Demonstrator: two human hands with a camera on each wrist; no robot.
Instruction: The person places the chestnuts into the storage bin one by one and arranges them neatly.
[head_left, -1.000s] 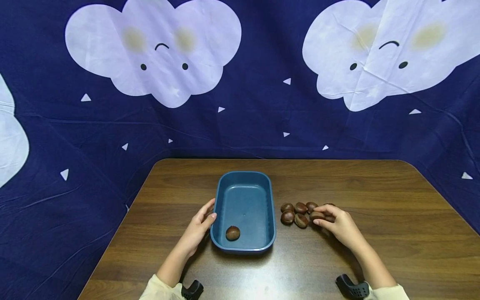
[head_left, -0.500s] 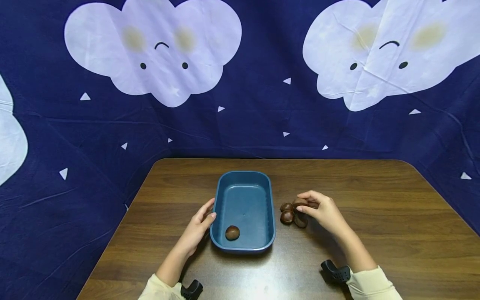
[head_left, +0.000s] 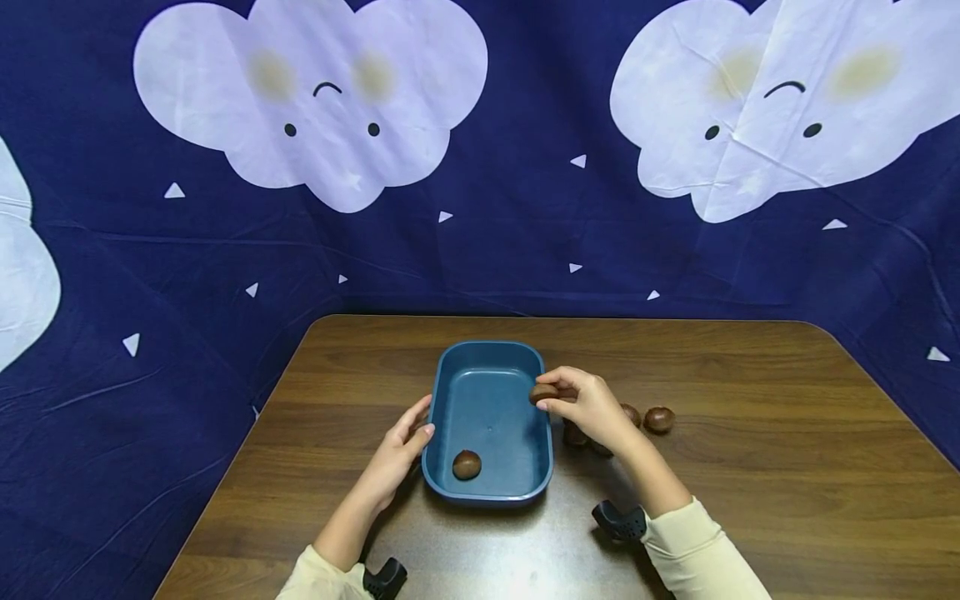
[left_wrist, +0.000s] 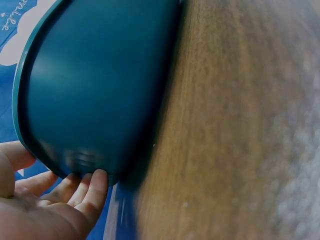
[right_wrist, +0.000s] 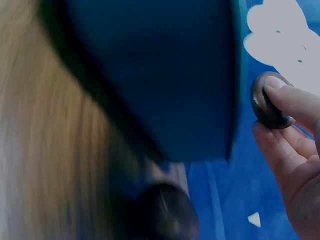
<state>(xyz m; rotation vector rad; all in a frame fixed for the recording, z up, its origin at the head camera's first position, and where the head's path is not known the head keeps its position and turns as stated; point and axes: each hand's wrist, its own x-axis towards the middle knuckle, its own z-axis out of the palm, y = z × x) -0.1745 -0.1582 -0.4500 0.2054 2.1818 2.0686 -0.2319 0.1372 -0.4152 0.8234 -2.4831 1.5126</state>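
Observation:
A chestnut is pinched between the thumb and fingers of my right hand, over the right rim of a blue rectangular plastic container. In the right wrist view the held chestnut shows in profile beside the container wall. Inside the container, near its front left corner, lies one chestnut. My left hand rests against the left side of the container, thumb tip at the rim. The left wrist view shows its extended fingers touching the outer wall.
More chestnuts lie right of the container, partly hidden under my right hand and forearm; a chestnut shows farthest right. The wooden table ends at a dark blue cloud-print cloth. Each wrist wears a black device, such as the right one.
My right hand has moved left from the chestnut group to the container's right rim, carrying a chestnut. The left hand and the container stay in place.

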